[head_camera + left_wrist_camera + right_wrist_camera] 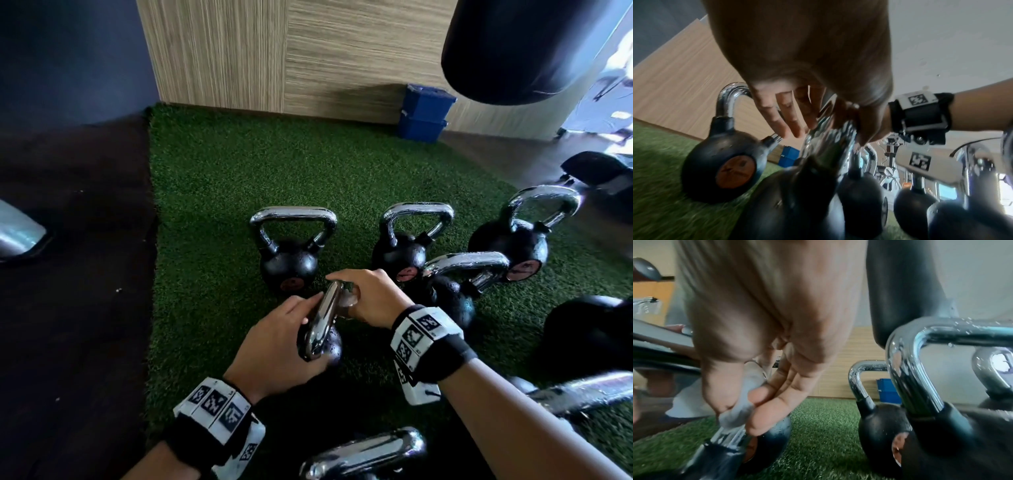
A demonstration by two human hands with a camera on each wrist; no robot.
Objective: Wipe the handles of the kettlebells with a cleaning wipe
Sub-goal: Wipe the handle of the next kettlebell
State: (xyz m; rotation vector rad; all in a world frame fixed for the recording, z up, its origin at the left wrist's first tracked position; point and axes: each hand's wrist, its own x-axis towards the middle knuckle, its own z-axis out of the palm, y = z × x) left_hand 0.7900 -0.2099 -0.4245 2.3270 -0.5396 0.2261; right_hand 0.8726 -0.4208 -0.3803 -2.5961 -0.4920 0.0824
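Observation:
Several black kettlebells with chrome handles stand on green turf (239,171). The nearest small kettlebell (334,347) sits between my hands, with its chrome handle (325,318) pointing away from me. My left hand (310,325) holds that handle, fingers (785,116) laid along one side and the thumb on the other. My right hand (352,291) pinches a white wipe (744,402) around the handle's far end, just above the chrome leg (729,434). A bit of the wipe (351,298) shows in the head view.
Three kettlebells (291,263) (400,255) (513,246) line up behind; another (452,301) stands by my right wrist. More chrome handles (366,452) (582,394) lie close in front. A black punch bag (513,51) hangs upper right. Blue boxes (424,113) stand against the wood-panelled wall. A dark mat (68,274) lies left.

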